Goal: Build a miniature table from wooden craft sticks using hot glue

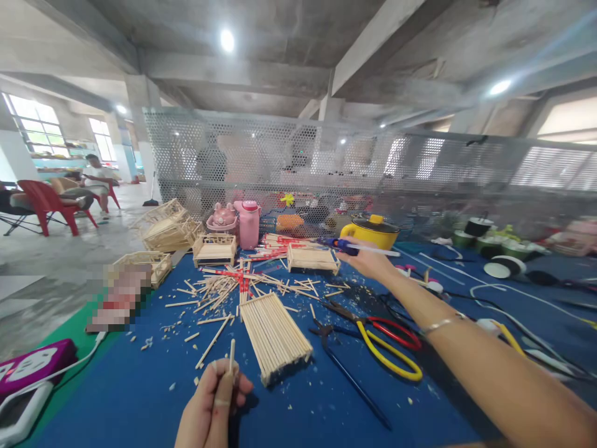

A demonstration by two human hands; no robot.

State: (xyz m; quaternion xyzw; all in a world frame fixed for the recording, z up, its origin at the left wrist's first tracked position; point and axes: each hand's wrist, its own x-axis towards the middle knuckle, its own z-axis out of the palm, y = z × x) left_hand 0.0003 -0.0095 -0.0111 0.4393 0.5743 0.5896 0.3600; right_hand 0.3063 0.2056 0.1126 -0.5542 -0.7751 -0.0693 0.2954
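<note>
Left hand point(215, 395) pinches short wooden stick point(232, 356), near upright; slatted stick panel point(276, 336) just beyond it, rightward. Farther off, right hand point(366, 260) grips blue glue gun point(346, 245) beside small stick frame point(312, 258).

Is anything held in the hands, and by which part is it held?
The left hand holds a short wooden stick upright by its lower part. The right hand holds a blue glue gun, seemingly by the handle, which the hand hides.
</note>
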